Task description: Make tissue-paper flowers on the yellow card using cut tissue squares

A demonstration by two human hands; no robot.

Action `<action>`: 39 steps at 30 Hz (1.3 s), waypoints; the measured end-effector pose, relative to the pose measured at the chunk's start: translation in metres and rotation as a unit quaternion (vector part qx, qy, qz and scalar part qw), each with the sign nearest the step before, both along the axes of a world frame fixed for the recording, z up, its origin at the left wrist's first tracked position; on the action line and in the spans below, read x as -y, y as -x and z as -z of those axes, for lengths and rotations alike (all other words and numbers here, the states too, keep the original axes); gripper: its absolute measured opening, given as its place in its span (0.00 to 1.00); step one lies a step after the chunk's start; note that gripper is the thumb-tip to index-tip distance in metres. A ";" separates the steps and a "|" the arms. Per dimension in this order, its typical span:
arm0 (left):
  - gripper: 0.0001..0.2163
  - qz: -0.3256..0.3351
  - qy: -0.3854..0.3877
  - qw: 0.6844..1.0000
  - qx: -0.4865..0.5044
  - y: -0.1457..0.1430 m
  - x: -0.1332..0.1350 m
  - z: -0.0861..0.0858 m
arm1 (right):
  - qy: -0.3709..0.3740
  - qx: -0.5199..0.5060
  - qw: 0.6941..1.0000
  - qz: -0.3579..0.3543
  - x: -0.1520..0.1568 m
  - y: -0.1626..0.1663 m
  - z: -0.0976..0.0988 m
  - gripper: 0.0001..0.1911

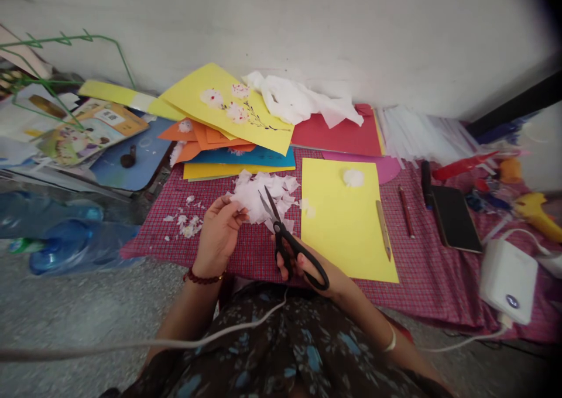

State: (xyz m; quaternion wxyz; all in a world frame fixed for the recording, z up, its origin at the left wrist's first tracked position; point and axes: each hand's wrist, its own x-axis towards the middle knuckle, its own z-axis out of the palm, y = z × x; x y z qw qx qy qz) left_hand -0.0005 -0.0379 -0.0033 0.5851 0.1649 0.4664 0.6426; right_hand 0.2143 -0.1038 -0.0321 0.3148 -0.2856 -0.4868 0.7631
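The left hand (218, 234) pinches white paper (247, 200) by its edge, seemingly to leave fingers clear of the slightly parted scissors (277, 227) gripped in the right hand (304, 260)

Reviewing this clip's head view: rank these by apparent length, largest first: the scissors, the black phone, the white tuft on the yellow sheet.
1. Scissors, clearly longest, though perhaps nearer the camera.
2. Black phone.
3. White tuft on the yellow sheet, clearly shortest.

Slightly open black-handled scissors (278, 227) point away over a loose heap of white paper scraps (258, 187).
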 end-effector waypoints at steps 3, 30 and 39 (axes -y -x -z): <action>0.14 -0.043 -0.022 0.999 0.009 0.004 -0.009 -0.004 | 0.013 0.003 1.000 -0.003 -0.001 0.000 0.002 0.35; 0.15 0.048 0.022 0.998 0.025 -0.014 -0.003 0.005 | 0.022 0.058 0.997 0.043 -0.007 0.007 -0.004 0.30; 0.20 -0.012 -0.136 0.899 -0.416 0.007 -0.010 0.009 | 0.079 -0.095 0.992 -0.012 -0.004 0.003 0.014 0.37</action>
